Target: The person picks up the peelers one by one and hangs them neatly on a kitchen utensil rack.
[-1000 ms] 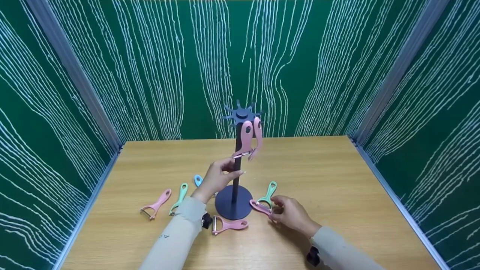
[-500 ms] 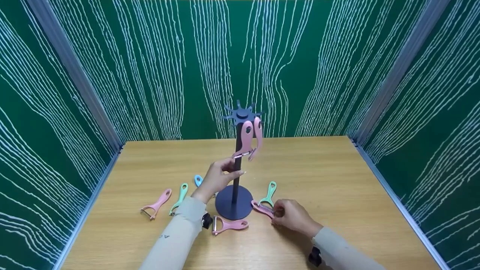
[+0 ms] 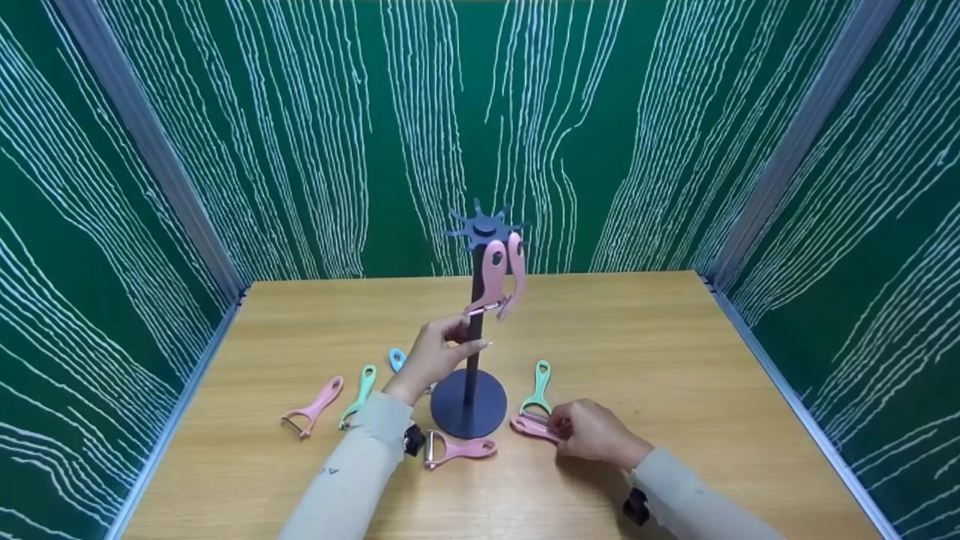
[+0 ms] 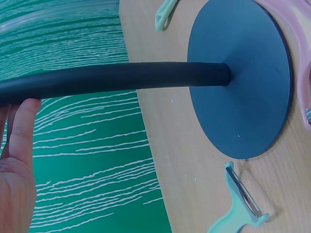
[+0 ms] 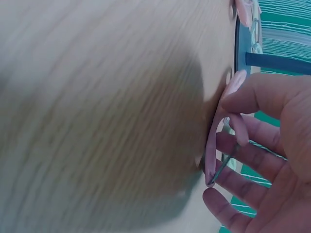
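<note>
My left hand point(image 3: 435, 356) holds the dark post point(image 3: 474, 364) of an upright stand, with the thumb across its front. On the stand's spoked top point(image 3: 484, 227) hang two pink peelers, the nearer peeler point(image 3: 493, 270) with its blade end just above my left fingers. My right hand point(image 3: 596, 433) pinches a pink peeler point(image 3: 532, 427) low over the table, right of the round base point(image 3: 457, 412). In the right wrist view, thumb and fingers grip this peeler point(image 5: 211, 145) around its head. A green peeler point(image 3: 540, 386) lies just behind it.
Left of the stand lie a pink peeler point(image 3: 315, 409), a green peeler point(image 3: 364, 390) and a blue peeler point(image 3: 397, 360) partly hidden by my left hand. Another pink peeler point(image 3: 465, 448) lies in front of the base. Green patterned walls enclose the wooden table point(image 3: 637, 330).
My right hand has taken hold of the pink peeler and drawn it slightly right and toward me, away from the base. The left hand has stayed in place on the post.
</note>
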Demonstrator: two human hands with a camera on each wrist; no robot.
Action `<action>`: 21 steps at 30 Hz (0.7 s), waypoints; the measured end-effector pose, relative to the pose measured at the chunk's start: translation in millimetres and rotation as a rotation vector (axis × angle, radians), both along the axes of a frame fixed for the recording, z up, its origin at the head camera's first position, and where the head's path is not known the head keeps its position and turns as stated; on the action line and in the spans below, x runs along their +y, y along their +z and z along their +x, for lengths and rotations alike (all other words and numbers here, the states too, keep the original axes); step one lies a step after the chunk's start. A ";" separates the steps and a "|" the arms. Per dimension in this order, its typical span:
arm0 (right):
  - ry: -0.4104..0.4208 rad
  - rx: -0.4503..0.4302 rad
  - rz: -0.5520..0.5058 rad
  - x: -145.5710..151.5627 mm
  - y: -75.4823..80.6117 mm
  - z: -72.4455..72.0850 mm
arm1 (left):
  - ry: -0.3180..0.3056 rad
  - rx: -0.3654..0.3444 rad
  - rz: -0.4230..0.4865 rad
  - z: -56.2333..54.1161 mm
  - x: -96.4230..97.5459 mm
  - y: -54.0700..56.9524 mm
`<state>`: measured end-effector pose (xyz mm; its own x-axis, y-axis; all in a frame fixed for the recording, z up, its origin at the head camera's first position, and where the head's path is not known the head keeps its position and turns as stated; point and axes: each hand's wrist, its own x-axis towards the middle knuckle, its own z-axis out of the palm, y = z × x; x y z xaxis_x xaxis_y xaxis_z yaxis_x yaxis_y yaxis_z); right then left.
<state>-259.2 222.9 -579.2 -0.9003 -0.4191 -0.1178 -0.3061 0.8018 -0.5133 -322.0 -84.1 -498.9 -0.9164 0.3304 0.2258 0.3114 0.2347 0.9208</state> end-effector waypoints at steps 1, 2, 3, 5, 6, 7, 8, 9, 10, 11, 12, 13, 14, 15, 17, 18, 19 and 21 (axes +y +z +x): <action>0.009 0.003 0.016 -0.2 0.6 0.0 | -0.001 -0.001 0.001 0.0 -0.1 0.0; 0.019 0.006 0.028 -0.4 1.0 -0.2 | -0.003 -0.003 0.003 0.0 -0.2 0.0; 0.031 0.013 0.041 -0.6 1.8 -0.4 | -0.003 -0.004 0.003 0.0 -0.4 -0.1; 0.052 0.030 0.068 -1.2 3.5 -0.7 | 0.000 -0.004 0.001 -0.1 -0.8 -0.4; 0.063 0.043 0.081 -1.6 3.4 -0.5 | 0.001 -0.003 -0.001 -0.2 -1.2 -0.9; 0.073 0.057 0.091 -1.6 3.9 -0.8 | 0.002 -0.002 -0.003 -0.3 -1.3 -0.9; 0.085 0.076 0.098 -1.6 4.4 -1.0 | 0.003 -0.001 -0.006 -0.4 -1.3 -0.8; 0.097 0.099 0.106 -1.6 4.7 -1.2 | 0.004 0.000 -0.008 -0.5 -1.4 -0.7; 0.111 0.128 0.114 -1.5 4.8 -1.3 | 0.004 0.002 -0.010 -0.6 -1.4 -0.7; 0.125 0.161 0.117 -1.6 4.8 -1.5 | 0.003 0.002 -0.010 -0.6 -1.5 -0.7; 0.137 0.194 0.118 -1.5 4.5 -1.7 | 0.002 0.002 -0.011 -0.6 -1.4 -0.6; 0.151 0.236 0.112 -1.5 4.3 -1.8 | 0.001 0.000 -0.011 -0.5 -1.4 -0.6; 0.164 0.278 0.109 -1.6 3.9 -2.0 | 0.002 -0.001 -0.013 -0.4 -1.3 -0.7; 0.174 0.316 0.102 -1.6 3.5 -2.1 | 0.002 -0.003 -0.013 -0.4 -1.2 -0.7; 0.186 0.381 0.092 -1.5 2.1 -2.1 | 0.005 -0.005 -0.014 -0.2 -0.9 -0.7; 0.189 0.402 0.087 -1.3 1.4 -2.1 | 0.006 -0.003 -0.015 -0.2 -0.7 -0.6; 0.191 0.417 0.083 -1.2 0.9 -2.0 | 0.007 -0.002 -0.015 -0.2 -0.4 -0.5; 0.184 0.402 0.076 -0.5 0.2 -2.1 | 0.006 0.003 -0.012 -0.4 0.1 -0.2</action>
<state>-261.3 222.3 -579.0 -0.7920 -0.5804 0.1894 -0.6104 0.7462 -0.2657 -322.4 -84.0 -499.1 -0.9179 0.3272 0.2245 0.3126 0.2477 0.9170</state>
